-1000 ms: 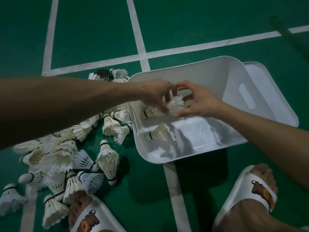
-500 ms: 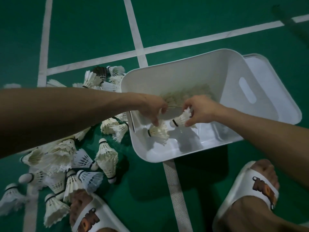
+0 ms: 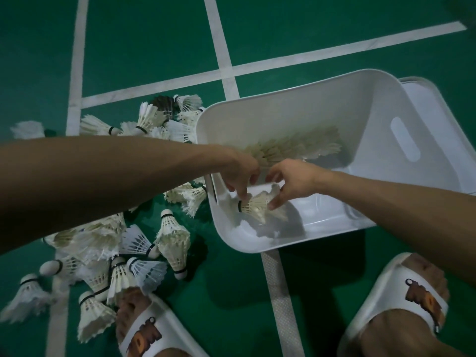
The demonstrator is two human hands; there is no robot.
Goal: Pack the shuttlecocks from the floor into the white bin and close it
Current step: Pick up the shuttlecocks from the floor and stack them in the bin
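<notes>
In the white bin [image 3: 283,91]'s near-left corner, the left hand [image 3: 239,173] and right hand [image 3: 292,181] both pinch one shuttlecock [image 3: 255,206], apparently to nest it compactly like the stacked row [image 3: 296,148] along the far wall. Loose shuttlecocks [image 3: 171,235] lie heaped on the floor [image 3: 154,47] off the bin's left edge.

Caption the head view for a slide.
Left hand and right hand hold a shuttlecock in the white bin near a stacked row; others litter the floor.

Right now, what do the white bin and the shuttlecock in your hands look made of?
White bin: probably moulded plastic, smooth, slightly glossy; rounded corners, soft reflections inside. Shuttlecock held by left hand and right hand: apparently natural feathers, matte off-white, frayed tips; dark-banded base, material unclear.
</notes>
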